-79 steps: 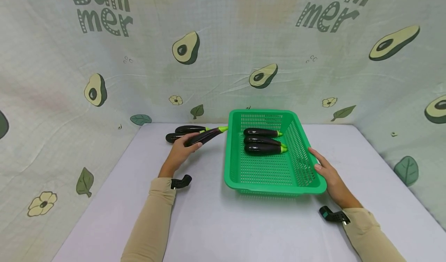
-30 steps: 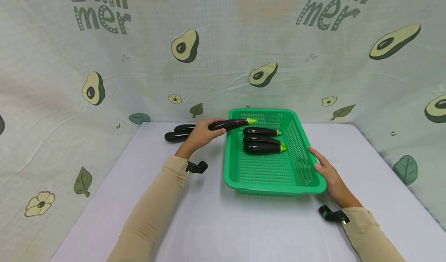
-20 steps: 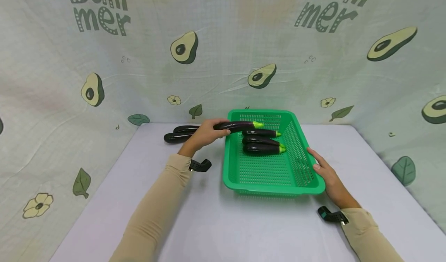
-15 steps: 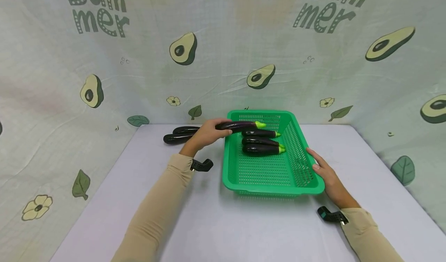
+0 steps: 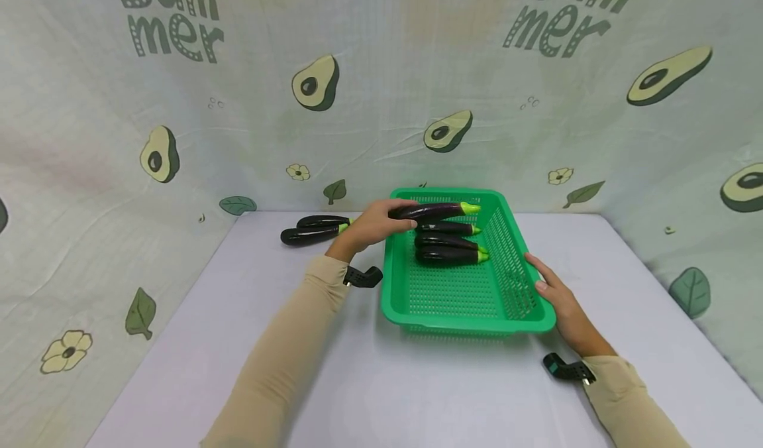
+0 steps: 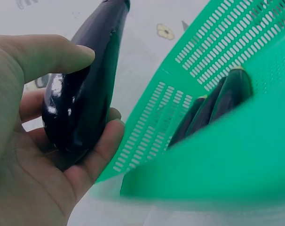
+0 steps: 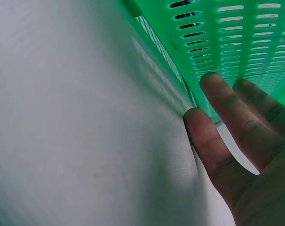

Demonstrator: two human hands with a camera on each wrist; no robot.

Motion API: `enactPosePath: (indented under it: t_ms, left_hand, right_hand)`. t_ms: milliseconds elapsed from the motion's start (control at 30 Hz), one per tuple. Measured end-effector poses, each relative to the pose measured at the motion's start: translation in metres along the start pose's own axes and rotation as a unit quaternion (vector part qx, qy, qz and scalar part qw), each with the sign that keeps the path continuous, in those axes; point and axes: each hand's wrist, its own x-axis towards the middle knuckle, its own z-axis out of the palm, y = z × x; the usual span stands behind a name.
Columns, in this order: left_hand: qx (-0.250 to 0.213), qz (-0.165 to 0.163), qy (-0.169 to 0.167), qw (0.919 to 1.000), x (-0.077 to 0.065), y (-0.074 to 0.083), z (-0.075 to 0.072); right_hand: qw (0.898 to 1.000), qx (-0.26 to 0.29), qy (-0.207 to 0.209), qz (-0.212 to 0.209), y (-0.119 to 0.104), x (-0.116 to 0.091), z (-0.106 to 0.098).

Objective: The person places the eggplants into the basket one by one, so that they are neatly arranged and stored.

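My left hand (image 5: 377,224) grips an eggplant (image 5: 435,211) with a light green stem, held above the left and back part of a green plastic basket (image 5: 390,289). In the left wrist view the thumb lies across the dark eggplant (image 6: 88,89) and the fingers curl beneath its rounded end. Three more eggplants (image 5: 447,256) lie side by side inside the basket, stems to the right. My right hand (image 5: 563,305) rests at the basket's right rim. In the right wrist view, its nearly straight fingers (image 7: 246,125) touch the perforated outer wall (image 7: 213,42).
Two eggplants (image 5: 310,236) lie on the white table (image 5: 417,395), left of the basket and partly behind the left wrist. A cloth (image 5: 369,70) printed with avocados hangs behind the table. Each wrist carries a black camera mount (image 5: 365,277).
My left hand has carried the eggplant rightward from beside the two on the table to over the basket. My right hand has stayed at the rim.
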Motion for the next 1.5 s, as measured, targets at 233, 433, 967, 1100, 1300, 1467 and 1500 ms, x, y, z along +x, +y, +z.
enactPosePath:
  t_ms: [233, 433, 967, 1100, 1300, 1467, 1500]
  left_hand:
    - [-0.012, -0.014, -0.002, 0.9998, 0.012, 0.008, 0.009]
    - [-0.001, -0.020, -0.019, 0.9996, 0.018, 0.015, 0.018]
    - [0.096, -0.056, -0.082, 0.9904, 0.033, 0.018, 0.040]
    - [0.111, -0.058, -0.090, 0.9881, 0.035, 0.020, 0.044]
    - [0.093, -0.062, -0.111, 0.9875, 0.039, 0.019, 0.054]
    - [0.110, -0.073, -0.138, 0.9816, 0.038, 0.018, 0.060]
    - [0.115, -0.076, -0.140, 0.9805, 0.037, 0.018, 0.061]
  right_hand:
    - [1.000, 0.007, 0.001, -0.010, 0.000, 0.002, 0.001]
    - [1.000, 0.011, 0.000, -0.001, -0.001, 0.001, 0.001]
    - [1.000, 0.019, -0.004, 0.002, -0.003, 0.002, -0.001]
    - [1.000, 0.019, -0.002, -0.003, -0.004, 0.002, -0.002]
    - [1.000, 0.014, 0.002, 0.007, -0.002, 0.001, -0.002]
    - [1.000, 0.014, 0.002, 0.005, -0.001, 0.000, -0.002]
    - [1.000, 0.015, 0.003, 0.004, -0.001, 0.000, -0.002]
